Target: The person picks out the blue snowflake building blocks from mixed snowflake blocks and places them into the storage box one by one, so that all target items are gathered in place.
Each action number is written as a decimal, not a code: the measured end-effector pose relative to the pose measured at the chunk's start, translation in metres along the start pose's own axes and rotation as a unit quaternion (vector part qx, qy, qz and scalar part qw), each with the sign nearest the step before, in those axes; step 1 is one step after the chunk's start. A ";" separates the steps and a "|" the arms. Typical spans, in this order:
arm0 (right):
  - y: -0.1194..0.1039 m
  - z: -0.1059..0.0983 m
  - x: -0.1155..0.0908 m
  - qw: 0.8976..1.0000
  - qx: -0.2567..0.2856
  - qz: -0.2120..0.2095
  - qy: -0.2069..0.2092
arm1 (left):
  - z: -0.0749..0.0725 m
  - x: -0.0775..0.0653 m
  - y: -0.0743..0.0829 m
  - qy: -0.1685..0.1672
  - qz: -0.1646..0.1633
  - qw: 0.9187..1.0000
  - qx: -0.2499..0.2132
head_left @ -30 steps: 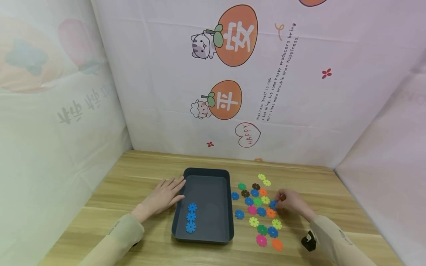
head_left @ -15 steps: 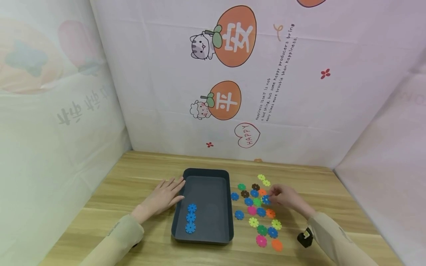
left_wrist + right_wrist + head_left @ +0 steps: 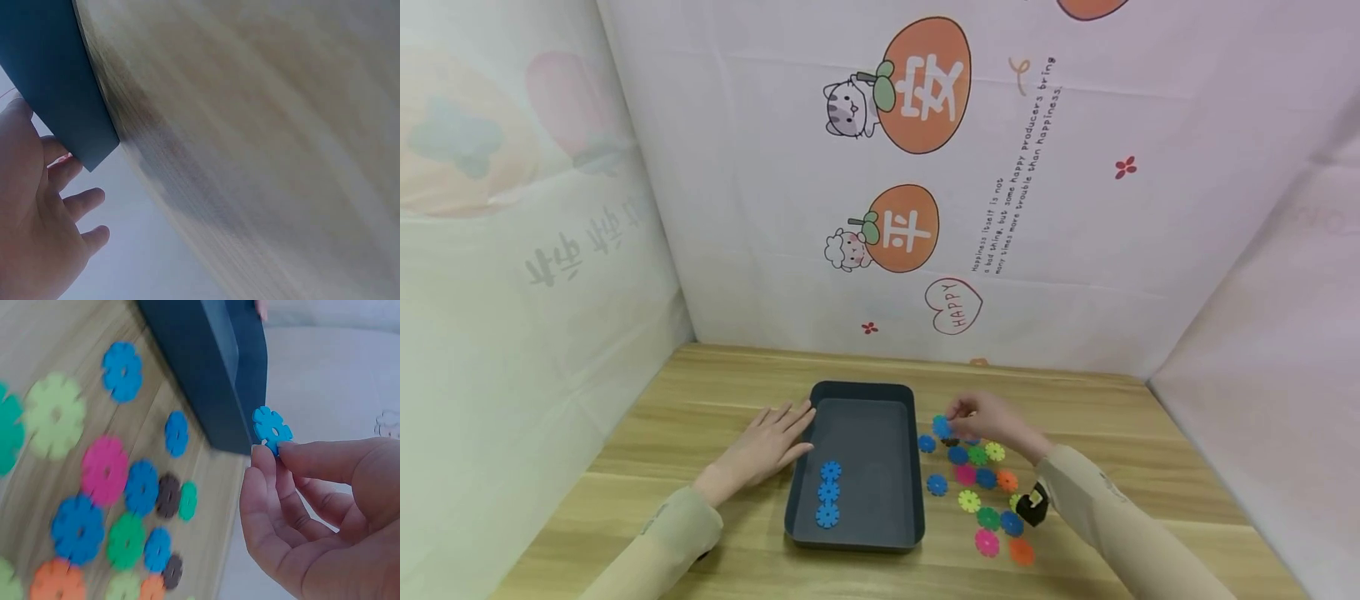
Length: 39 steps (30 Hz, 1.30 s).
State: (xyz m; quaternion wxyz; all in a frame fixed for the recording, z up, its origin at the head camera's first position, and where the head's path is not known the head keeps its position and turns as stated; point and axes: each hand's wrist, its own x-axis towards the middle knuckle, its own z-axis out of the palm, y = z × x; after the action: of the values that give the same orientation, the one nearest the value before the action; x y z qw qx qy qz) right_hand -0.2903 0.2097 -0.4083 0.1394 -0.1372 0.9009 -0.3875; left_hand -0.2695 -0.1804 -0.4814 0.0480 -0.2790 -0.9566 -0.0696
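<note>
Between thumb and fingertips my right hand (image 3: 988,418) pinches a blue notched disc (image 3: 272,429), held up above the loose pieces to the right of the tray. My left hand (image 3: 762,442) lies with straight fingers against the left wall of the dark grey tray (image 3: 880,500); in the left wrist view its fingers touch the tray's outer side. Inside the tray, a row of blue discs (image 3: 828,492) joined together lies near the left wall.
Loose notched discs in several colours, among them a pink disc (image 3: 987,542), an orange disc (image 3: 1022,551) and a green disc (image 3: 127,541), lie on the wooden table (image 3: 625,467) right of the tray. A printed white cloth (image 3: 775,208) stands behind the table.
My right hand has lifted a blue disc from the right edge of the loose pieces and carried it left toward the tray. My left hand has stayed at the tray's side.
</note>
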 end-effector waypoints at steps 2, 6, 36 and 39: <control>-0.008 0.008 0.007 1.000 -0.004 -0.008 0.001 | 0.000 0.000 0.000 -0.002 -0.002 1.000 -0.001; -0.023 0.026 0.019 1.000 -0.015 -0.022 0.004 | 0.001 -0.001 -0.001 -0.003 -0.004 1.000 -0.002; -0.076 0.129 0.070 0.998 -0.023 -0.046 -0.042 | 0.004 0.002 -0.001 0.000 -0.003 1.000 0.010; -0.077 0.131 0.071 0.998 -0.023 -0.045 -0.040 | 0.003 0.002 -0.002 0.000 -0.003 1.000 0.010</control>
State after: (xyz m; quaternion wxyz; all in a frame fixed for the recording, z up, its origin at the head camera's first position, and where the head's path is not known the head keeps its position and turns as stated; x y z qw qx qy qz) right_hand -0.2986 0.0469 -0.4483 0.1544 -0.1957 0.8964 -0.3665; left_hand -0.2719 -0.1802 -0.4848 0.0509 -0.2759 -0.9580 -0.0601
